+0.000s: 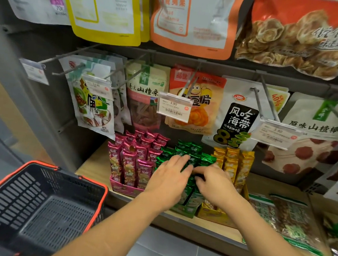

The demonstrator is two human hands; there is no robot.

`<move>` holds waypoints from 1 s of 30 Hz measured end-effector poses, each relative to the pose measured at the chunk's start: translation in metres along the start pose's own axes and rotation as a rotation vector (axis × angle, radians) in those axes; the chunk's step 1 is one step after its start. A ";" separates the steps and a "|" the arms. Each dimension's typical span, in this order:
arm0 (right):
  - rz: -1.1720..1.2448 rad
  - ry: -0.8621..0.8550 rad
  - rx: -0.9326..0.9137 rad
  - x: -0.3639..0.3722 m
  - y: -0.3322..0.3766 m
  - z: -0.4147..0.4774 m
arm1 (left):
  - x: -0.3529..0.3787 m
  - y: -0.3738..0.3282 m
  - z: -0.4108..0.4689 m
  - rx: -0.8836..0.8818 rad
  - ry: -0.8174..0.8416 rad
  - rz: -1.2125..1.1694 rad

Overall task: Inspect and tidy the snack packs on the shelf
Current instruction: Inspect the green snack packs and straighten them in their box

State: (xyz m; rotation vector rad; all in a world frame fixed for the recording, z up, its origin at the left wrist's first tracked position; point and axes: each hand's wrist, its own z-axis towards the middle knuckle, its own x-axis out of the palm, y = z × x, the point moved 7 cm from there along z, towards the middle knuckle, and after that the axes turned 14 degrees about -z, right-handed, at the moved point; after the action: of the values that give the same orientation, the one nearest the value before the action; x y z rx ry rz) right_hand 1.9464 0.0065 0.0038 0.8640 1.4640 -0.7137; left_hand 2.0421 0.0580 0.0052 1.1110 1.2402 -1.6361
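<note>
Three display boxes of small snack packs stand on the wooden shelf point(96, 168): magenta packs point(132, 159) on the left, green packs point(190, 150) in the middle, yellow packs point(233, 163) on the right. My left hand point(172, 173) lies flat over the green packs with its fingers stretched out. My right hand point(214, 181) is beside it on the same box, its curled fingers pinching the top of a green pack. Both hands hide the front rows of green packs.
A black basket with an orange rim point(39, 204) hangs at the lower left. Hooks above carry hanging bags and price tags point(174, 107). Flat green-edged nut bags point(283, 219) lie on the shelf to the right.
</note>
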 end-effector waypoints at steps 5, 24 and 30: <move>0.325 -0.296 0.199 -0.024 -0.019 0.006 | 0.008 0.002 0.000 -0.007 0.084 0.118; 0.008 -0.458 0.164 -0.035 0.003 0.028 | 0.009 0.014 0.008 -0.024 0.131 -0.021; 0.121 -1.039 -0.190 -0.110 0.020 -0.060 | 0.011 0.015 0.007 -0.070 0.196 -0.057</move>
State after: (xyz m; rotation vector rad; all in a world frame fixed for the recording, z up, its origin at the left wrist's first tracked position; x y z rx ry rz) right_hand 1.9308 0.0566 0.1189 0.3135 0.5246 -0.7459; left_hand 2.0517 0.0472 -0.0090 1.2244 1.4557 -1.5417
